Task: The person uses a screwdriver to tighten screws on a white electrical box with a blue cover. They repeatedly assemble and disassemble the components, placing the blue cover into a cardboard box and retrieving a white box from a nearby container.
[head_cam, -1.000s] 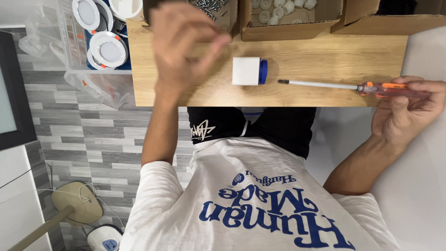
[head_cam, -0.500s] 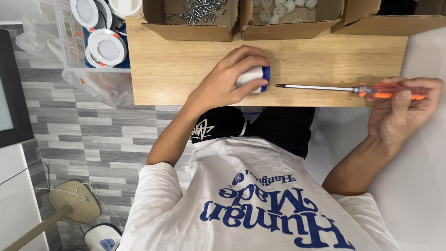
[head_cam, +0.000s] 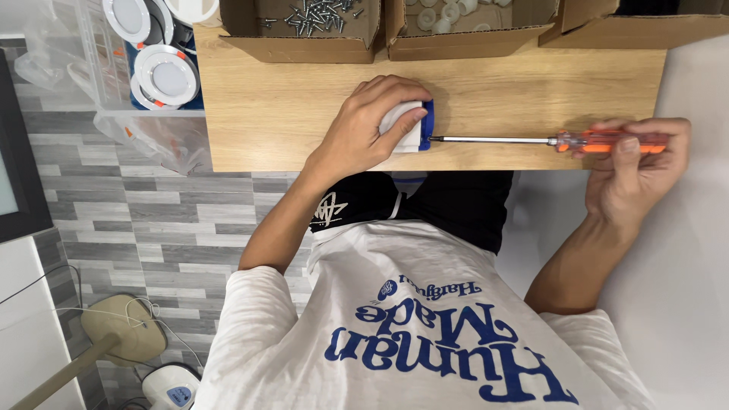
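While the left hand (head_cam: 364, 129) grips a white-and-blue block (head_cam: 414, 127), the right hand (head_cam: 634, 171) clasps a screwdriver (head_cam: 547, 141) below a screw-filled box (head_cam: 304, 30)

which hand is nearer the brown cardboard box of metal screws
Left. The left hand grips a white and blue block just below the cardboard box; the right hand holds an orange-handled screwdriver far to its right.

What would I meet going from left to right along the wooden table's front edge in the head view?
Round white lamp fittings in a clear bin → left hand → white and blue part that it grips → screwdriver with an orange handle → right hand holding that handle.
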